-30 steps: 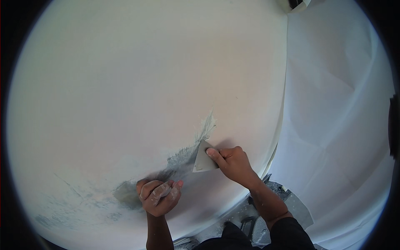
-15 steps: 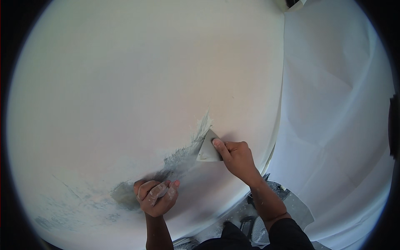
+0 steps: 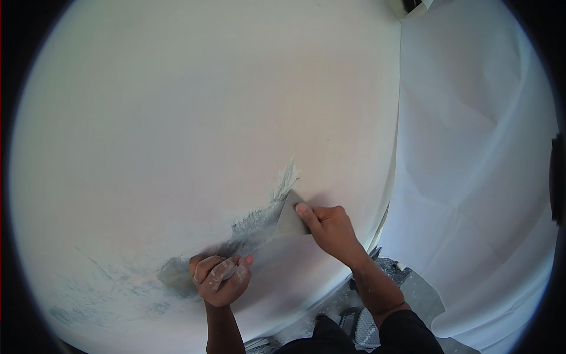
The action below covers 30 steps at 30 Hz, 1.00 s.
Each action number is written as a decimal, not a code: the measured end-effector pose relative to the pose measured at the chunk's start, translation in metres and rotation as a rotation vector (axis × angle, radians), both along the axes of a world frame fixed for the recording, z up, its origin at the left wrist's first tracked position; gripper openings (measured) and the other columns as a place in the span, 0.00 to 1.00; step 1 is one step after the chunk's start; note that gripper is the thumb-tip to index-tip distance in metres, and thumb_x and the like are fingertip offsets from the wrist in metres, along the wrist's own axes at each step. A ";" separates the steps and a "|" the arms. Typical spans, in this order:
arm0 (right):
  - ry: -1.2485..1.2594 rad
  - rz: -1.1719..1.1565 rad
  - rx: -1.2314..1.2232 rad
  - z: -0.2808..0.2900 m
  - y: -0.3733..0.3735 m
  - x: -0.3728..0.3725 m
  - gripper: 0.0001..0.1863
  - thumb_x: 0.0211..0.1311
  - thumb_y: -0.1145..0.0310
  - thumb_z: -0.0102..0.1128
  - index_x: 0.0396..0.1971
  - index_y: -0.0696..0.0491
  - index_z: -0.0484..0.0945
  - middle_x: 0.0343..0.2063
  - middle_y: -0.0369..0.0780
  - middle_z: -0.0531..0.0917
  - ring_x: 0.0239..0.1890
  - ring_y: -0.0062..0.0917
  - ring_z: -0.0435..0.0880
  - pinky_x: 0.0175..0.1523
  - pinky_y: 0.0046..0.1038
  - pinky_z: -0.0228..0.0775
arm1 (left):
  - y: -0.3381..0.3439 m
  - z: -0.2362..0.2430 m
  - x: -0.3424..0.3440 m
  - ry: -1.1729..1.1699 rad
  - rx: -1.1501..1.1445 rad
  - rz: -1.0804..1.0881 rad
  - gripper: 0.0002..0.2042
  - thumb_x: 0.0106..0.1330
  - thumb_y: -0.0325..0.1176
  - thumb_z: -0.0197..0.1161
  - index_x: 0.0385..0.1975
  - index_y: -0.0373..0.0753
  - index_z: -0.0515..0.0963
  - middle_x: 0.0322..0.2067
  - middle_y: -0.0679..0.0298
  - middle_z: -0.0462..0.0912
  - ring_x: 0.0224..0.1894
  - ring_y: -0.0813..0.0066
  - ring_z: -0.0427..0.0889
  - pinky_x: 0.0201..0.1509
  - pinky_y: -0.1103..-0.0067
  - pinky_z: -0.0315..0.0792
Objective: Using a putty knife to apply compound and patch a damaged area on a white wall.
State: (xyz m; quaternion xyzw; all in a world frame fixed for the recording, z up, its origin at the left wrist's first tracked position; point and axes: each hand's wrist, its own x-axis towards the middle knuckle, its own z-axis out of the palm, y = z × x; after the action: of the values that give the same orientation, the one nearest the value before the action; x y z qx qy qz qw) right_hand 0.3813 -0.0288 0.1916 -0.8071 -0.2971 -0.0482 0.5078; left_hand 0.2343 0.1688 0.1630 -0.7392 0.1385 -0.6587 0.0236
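My right hand (image 3: 331,229) grips a flat grey putty scraper (image 3: 291,217), thumb on top of its face. The blade lies against the large pale curved surface (image 3: 194,130), beside a streaky smear of grey and white filler (image 3: 259,219). Lower left, my left hand (image 3: 222,278) is closed, its curled fingers dusted with white. Next to its knuckles shows a smooth grey-green patch (image 3: 177,276); whether it is a held tool or part of the surface I cannot tell.
White sheeting (image 3: 460,135) hangs in folds along the right, past the surface's edge. Below are a grey floor (image 3: 420,292) with white specks and a shoe (image 3: 367,329). Faint scuffed grey marks (image 3: 103,289) spread across the lower left of the surface.
My right hand and the scraper have shifted slightly down and left, and the blade's face looks more evenly grey. The left hand stays where it was.
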 end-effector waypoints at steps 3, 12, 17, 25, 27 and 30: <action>-0.035 0.007 -0.037 0.003 0.000 0.001 0.33 0.71 0.46 0.54 0.17 0.62 0.78 0.08 0.40 0.71 0.15 0.18 0.69 0.24 0.27 0.64 | 0.000 -0.001 -0.002 0.007 0.007 0.024 0.14 0.50 0.22 0.74 0.31 0.53 0.84 0.30 0.73 0.80 0.32 0.73 0.75 0.38 0.71 0.67; 0.025 -0.015 0.025 0.001 0.004 0.004 0.33 0.70 0.47 0.56 0.15 0.63 0.77 0.08 0.41 0.71 0.14 0.22 0.67 0.24 0.28 0.65 | 0.005 -0.004 -0.001 -0.012 0.007 0.007 0.14 0.49 0.21 0.74 0.31 0.53 0.84 0.30 0.73 0.79 0.32 0.73 0.75 0.37 0.72 0.68; 0.048 0.070 -0.020 0.005 0.007 -0.011 0.32 0.70 0.48 0.56 0.17 0.63 0.79 0.08 0.41 0.70 0.14 0.20 0.66 0.24 0.28 0.64 | 0.007 -0.006 -0.002 0.005 -0.001 0.001 0.14 0.49 0.21 0.74 0.30 0.53 0.84 0.30 0.74 0.80 0.32 0.73 0.75 0.37 0.72 0.68; 0.075 0.118 0.198 -0.001 0.000 0.002 0.32 0.71 0.49 0.56 0.17 0.64 0.77 0.08 0.38 0.70 0.16 0.17 0.65 0.24 0.27 0.62 | 0.003 0.000 -0.002 0.006 -0.007 0.021 0.16 0.49 0.19 0.71 0.31 0.54 0.84 0.30 0.75 0.80 0.32 0.74 0.75 0.36 0.73 0.67; 0.053 0.048 0.072 0.009 -0.001 -0.002 0.31 0.71 0.49 0.56 0.18 0.64 0.78 0.08 0.35 0.69 0.17 0.15 0.64 0.24 0.27 0.61 | 0.004 -0.002 -0.003 0.007 -0.007 -0.001 0.17 0.49 0.18 0.70 0.32 0.54 0.85 0.29 0.75 0.80 0.31 0.74 0.74 0.36 0.73 0.67; 0.089 0.066 0.121 0.002 0.001 0.000 0.31 0.71 0.49 0.56 0.18 0.63 0.78 0.08 0.34 0.67 0.17 0.14 0.63 0.23 0.27 0.60 | 0.002 -0.003 -0.006 0.015 -0.022 0.027 0.17 0.49 0.19 0.71 0.32 0.54 0.85 0.29 0.75 0.79 0.31 0.74 0.74 0.36 0.73 0.67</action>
State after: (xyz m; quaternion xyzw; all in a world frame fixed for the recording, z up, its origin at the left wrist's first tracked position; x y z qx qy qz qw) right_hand 0.3811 -0.0274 0.1941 -0.7659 -0.2973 -0.0133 0.5699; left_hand 0.2287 0.1709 0.1600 -0.7460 0.1215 -0.6544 0.0231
